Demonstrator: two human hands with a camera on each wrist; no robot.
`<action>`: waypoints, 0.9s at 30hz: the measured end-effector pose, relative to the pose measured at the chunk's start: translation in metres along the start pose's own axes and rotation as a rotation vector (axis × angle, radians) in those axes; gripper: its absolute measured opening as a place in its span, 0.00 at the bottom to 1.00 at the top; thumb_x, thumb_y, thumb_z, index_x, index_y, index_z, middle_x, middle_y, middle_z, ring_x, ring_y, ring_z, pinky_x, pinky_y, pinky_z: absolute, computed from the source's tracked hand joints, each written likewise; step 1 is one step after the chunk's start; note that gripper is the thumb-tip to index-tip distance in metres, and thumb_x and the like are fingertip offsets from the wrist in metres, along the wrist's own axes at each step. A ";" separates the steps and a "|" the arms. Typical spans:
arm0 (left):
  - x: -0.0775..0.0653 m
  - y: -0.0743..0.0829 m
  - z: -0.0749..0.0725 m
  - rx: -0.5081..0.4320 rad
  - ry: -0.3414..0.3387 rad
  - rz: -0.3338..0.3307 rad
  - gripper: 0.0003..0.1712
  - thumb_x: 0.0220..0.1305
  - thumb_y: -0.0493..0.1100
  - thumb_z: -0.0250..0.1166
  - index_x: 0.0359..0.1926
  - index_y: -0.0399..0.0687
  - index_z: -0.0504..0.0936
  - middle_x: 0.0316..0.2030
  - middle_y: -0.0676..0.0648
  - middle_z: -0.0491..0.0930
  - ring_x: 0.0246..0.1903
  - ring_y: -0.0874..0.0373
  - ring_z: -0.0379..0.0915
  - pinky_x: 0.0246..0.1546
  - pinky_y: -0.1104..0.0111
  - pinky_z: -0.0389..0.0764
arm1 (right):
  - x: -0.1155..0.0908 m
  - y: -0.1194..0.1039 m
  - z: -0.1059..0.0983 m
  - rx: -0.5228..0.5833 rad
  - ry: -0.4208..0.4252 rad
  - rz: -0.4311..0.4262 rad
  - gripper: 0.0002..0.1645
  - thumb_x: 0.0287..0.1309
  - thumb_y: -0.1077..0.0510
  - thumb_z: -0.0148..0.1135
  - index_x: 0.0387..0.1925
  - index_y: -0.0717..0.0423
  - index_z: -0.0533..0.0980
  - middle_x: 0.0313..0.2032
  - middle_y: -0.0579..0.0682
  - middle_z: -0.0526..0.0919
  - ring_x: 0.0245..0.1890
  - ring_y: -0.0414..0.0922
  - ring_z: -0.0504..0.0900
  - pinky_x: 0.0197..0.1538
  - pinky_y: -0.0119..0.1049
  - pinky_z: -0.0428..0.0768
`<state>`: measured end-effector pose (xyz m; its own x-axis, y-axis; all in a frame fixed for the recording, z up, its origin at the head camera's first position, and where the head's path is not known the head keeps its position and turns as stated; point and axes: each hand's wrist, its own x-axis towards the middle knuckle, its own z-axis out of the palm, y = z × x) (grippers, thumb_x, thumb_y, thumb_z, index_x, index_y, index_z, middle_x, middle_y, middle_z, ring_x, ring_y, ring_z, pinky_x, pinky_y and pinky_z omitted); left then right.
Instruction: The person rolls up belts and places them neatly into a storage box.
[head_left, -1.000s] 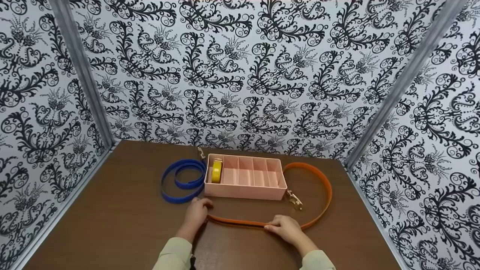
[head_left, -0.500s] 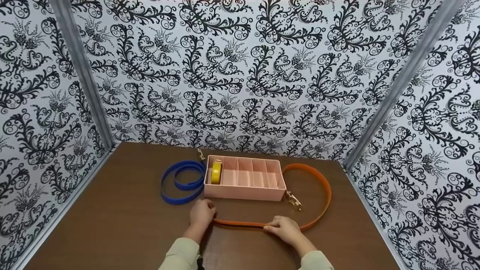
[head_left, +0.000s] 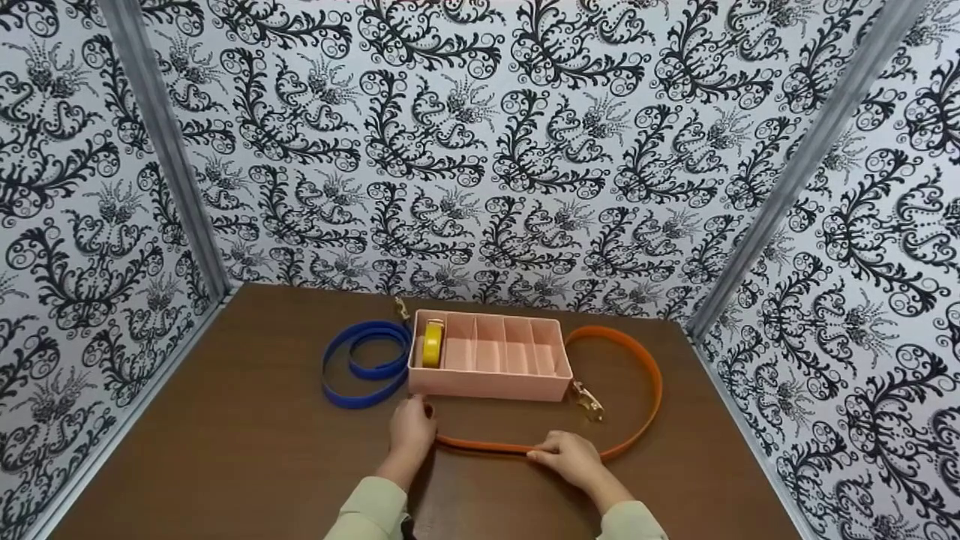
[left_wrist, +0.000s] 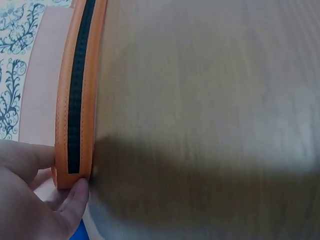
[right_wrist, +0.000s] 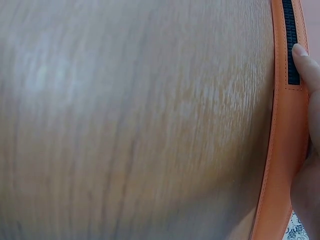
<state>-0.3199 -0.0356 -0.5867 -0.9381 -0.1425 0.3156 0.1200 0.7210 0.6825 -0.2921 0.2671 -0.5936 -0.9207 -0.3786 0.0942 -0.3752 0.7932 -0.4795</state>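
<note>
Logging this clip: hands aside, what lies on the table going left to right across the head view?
Blue coiled flat strap → yellow rolled strap, inside the left end of the pink rectangular compartment box → gold metal clasp by the box's near right corner → rightmost bend of the orange flat strap.

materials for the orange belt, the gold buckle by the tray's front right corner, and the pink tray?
Orange belt: leather or faux leather, low sheen; edge stitching shows, real or synthetic unclear.
Its black strip: perhaps plastic, from the ribbed look in the right wrist view.
Gold buckle: probably metal, polished; bright glints.
Pink divided tray: likely moulded plastic, satin; thin, uniform walls.
</note>
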 end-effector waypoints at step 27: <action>0.004 0.016 -0.012 -0.187 -0.530 -0.128 0.08 0.52 0.26 0.60 0.34 0.35 0.80 0.27 0.43 0.75 0.19 0.54 0.74 0.17 0.61 0.80 | 0.000 0.000 -0.001 0.011 0.002 0.024 0.18 0.57 0.37 0.64 0.38 0.41 0.88 0.27 0.32 0.73 0.26 0.34 0.70 0.31 0.34 0.70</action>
<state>-0.3174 -0.0323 -0.5666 -0.9777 0.1737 -0.1179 0.0053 0.5817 0.8134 -0.2926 0.2675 -0.5928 -0.9297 -0.3585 0.0843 -0.3518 0.7967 -0.4914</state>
